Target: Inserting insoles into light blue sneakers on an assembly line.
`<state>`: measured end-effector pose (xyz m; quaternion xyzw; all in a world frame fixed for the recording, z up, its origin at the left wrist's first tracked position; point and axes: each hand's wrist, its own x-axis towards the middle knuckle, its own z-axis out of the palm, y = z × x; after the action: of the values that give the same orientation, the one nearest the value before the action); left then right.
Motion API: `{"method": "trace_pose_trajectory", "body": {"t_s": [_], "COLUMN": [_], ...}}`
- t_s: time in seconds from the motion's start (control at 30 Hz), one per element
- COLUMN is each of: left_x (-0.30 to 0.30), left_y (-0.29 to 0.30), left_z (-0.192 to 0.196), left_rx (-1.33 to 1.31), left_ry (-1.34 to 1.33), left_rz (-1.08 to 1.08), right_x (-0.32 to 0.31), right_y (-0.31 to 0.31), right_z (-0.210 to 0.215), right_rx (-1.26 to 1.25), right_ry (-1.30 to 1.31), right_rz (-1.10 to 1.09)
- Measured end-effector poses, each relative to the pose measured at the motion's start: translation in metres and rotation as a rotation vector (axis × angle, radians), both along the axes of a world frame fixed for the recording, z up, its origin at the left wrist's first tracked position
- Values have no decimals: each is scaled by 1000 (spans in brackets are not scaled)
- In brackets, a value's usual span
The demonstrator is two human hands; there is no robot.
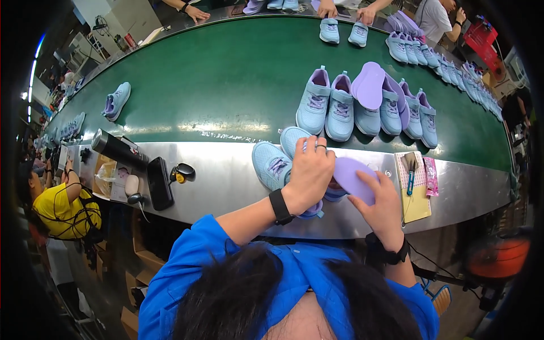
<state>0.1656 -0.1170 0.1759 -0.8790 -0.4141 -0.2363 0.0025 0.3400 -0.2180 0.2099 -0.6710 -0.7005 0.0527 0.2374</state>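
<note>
Two light blue sneakers lie on the metal edge of the bench in front of me, toes pointing away. My left hand [310, 173] is closed over the right sneaker [294, 139], its fingers bent across the upper and hiding most of it. Beside it, the left sneaker [272, 164] shows purple laces. A lilac insole [356, 178] is pinched between the thumb and fingers of my right hand [382, 207]. The insole's far end reaches my left hand, over the opening of the right sneaker; whether any of it is inside is hidden.
Several sneakers [313, 102] stand in a row on the green belt [215, 79], with loose lilac insoles [369, 85] on top. A phone [160, 182], a black tumbler [118, 149] and a notepad [416, 201] with a brush lie along the metal edge. A co-worker's hands touch shoes across the belt.
</note>
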Motion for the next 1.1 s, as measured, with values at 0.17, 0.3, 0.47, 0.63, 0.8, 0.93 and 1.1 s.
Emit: {"method": "trace_pose_trajectory", "body": {"t_s": [0.17,0.3,0.47,0.63,0.8,0.93,1.1], "left_x": [2,2,7,13,17,23,28], "left_y": [6,24,28,24,21,21,22], "left_z": [-1,12,10,11,6,6,4], "left_rx": [65,-164,-215,-258,-279,-269,-318], "left_ry": [56,-63,-146,-190,-230,-242,-267], "left_rz": [-257,-306,-327,-319,-241,-241,-230], "right_x": [-3,-8,-17,-22,-13,-11,-11], "right_y": [-7,-4,9,13,5,21,36], "right_z": [15,20,-2,-8,-1,-13,-18], "right_rx": [-5,5,54,82,-30,-8,8], "right_ry": [-200,-259,-172,-66,-31,21,-18], "right_rz": [75,94,32,20,9,-9,83]}}
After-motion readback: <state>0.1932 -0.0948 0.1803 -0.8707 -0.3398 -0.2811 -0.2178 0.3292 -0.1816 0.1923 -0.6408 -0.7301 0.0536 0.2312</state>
